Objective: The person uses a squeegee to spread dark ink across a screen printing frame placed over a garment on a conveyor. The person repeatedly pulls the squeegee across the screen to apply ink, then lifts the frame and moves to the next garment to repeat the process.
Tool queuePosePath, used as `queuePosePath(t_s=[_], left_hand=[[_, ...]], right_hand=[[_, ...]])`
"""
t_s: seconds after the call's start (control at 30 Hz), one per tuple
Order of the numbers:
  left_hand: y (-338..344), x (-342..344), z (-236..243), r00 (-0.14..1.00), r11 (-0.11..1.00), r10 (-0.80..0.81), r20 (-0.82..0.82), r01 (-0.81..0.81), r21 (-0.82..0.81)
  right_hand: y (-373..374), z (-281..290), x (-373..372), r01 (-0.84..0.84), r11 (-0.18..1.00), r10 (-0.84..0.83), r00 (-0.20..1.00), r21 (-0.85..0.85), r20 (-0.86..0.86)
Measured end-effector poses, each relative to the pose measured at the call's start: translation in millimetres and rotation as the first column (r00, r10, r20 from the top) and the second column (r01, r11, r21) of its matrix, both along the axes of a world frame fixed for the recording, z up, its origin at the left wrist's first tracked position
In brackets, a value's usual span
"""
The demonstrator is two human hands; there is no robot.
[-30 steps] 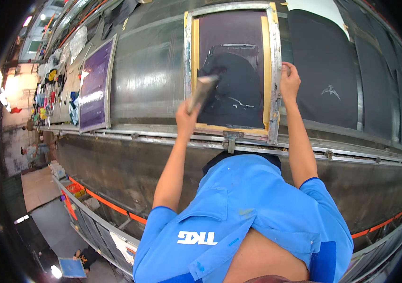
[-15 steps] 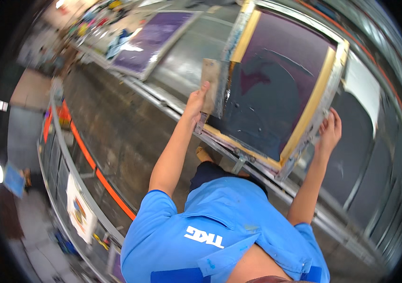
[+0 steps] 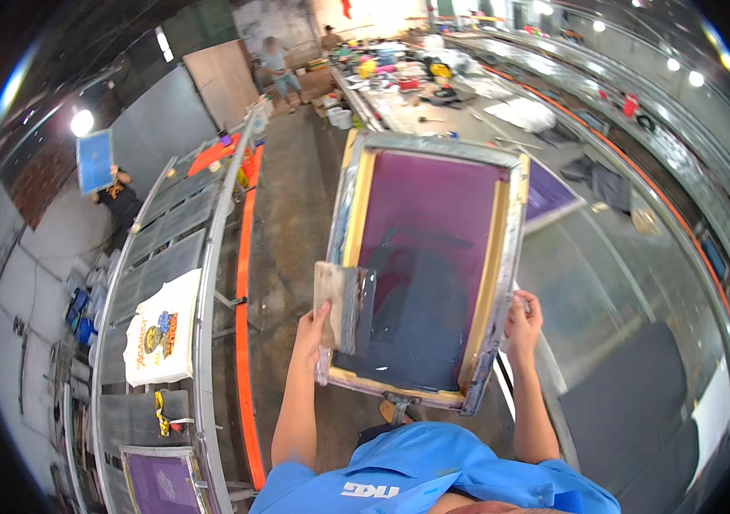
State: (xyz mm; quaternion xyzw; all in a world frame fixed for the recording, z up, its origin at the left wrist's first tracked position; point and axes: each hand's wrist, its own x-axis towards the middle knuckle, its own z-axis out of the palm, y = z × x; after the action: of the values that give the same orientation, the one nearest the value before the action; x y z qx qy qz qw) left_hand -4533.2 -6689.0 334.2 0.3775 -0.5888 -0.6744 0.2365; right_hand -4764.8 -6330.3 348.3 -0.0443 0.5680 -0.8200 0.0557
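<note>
In front of me I carry a screen printing frame [image 3: 515,206] with purple mesh, tape along its inner edges and dark ink over the lower part. A squeegee [image 3: 337,308] with a wooden handle lies across its left rail. My left hand [image 3: 311,332] is closed there, its thumb pressed on the squeegee; its other fingers are mostly hidden and appear to be under the frame. At the right rail, my right hand [image 3: 523,324] is closed around the frame's edge, fingers curled.
A long printing table [image 3: 588,283] with dark sheets runs along my right. On the left, another table holds a white printed shirt [image 3: 162,334] and a purple screen [image 3: 162,480], behind an orange rail [image 3: 249,343]. Farther off, one person carries a blue screen [image 3: 96,163]; others stand beyond the aisle.
I have turned left, away from the right-hand table, and the frame now hangs over the aisle floor. Both hands keep their hold, and the squeegee stays on the left rail.
</note>
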Motion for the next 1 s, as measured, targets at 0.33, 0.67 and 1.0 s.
queuePosePath(t_s=[0.33, 0.67, 1.0], left_hand=[[-110.2, 133.9, -93.9, 0.889, 0.873, 0.451, 0.077, -0.457, 0.167], [-258.7, 102.5, -123.5, 0.829, 0.816, 0.545, 0.123, -0.558, 0.149], [-467.7, -12.5, -131.2, 0.809, 0.808, 0.555, 0.191, -0.579, 0.106]], right_hand=[[-293.0, -78.1, -9.7, -0.448, 0.818, 0.492, 0.870, 0.361, -0.033], [-475.8, -128.3, -62.9, -0.636, 0.654, 0.687, 0.726, 0.410, 0.029], [-710.9, -112.9, -189.7, -0.603, 0.598, 0.698, 0.716, 0.527, 0.027]])
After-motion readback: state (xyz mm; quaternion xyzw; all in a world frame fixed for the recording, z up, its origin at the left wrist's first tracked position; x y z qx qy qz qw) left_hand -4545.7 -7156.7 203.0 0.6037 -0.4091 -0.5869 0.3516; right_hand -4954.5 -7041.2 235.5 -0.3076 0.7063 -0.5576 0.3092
